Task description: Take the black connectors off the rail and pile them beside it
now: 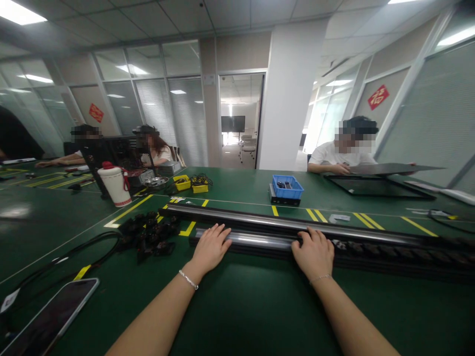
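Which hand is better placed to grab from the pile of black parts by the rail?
Left, probably. The left hand rests on the rail end, close beside the black parts; the right hand sits farther along.

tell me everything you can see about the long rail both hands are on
The long rail looks like dark metal with shiny silver strips along its length. It lies flat on the green table, running from left of centre off toward the right edge. The left hand rests palm down near its left end, fingers spread over a silver strip. The right hand presses on it further right. A heap of small black parts lies by its left end.
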Tool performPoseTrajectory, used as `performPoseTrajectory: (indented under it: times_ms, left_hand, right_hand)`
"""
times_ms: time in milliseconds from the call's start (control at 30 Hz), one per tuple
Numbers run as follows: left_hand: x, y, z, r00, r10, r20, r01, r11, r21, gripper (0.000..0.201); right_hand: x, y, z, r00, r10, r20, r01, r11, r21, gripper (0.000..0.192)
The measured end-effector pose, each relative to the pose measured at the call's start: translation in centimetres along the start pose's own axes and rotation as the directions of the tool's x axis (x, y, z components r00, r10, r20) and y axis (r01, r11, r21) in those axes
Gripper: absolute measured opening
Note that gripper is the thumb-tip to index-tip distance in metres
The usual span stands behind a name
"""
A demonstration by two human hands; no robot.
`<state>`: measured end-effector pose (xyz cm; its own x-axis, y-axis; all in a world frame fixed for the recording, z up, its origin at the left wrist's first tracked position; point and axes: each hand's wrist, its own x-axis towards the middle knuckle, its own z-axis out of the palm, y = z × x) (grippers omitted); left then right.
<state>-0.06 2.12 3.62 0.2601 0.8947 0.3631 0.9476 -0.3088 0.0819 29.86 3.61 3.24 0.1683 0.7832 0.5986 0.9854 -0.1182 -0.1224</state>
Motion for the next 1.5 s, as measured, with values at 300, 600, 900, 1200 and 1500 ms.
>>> performPoseTrajectory:
  times_ms: [300, 600, 900, 1200, 1500]
  left_hand:
    - [0.0, -0.1, 0.0, 1.000, -0.009, -0.013, 0.008, 1.000, -0.021, 0.046]
    - [0.1, 0.0, 0.1, 1.000, -0.016, -0.016, 0.015, 0.999, -0.031, 0.045]
    - [0.1, 0.1, -0.1, 1.000, -0.023, -0.007, 0.023, 0.999, -0.035, 0.045]
    - [0.0, 0.1, 0.1, 1.000, -0.023, -0.016, 0.022, 1.000, -0.015, 0.045]
    - [0.0, 0.1, 0.0, 1.000, -0.024, -0.011, 0.024, 0.999, -0.030, 0.045]
  right_hand:
    - [-0.2, -0.3, -0.4, 0.999, 0.039, 0.026, -0.040, 0.999, 0.010, 0.030]
    - [0.0, -0.3, -0.9, 0.997, -0.037, 0.072, 0.034, 0.999, 0.040, 0.029]
    - [-0.1, -0.4, -0.8, 0.996, -0.074, 0.043, 0.071, 0.996, 0.062, 0.027]
    - [-0.6, -1.0, 0.1, 0.976, -0.188, -0.110, 0.202, 0.969, 0.141, 0.028]
    - [-0.5, -0.8, 0.1, 0.985, -0.167, -0.050, 0.174, 0.961, 0.217, 0.028]
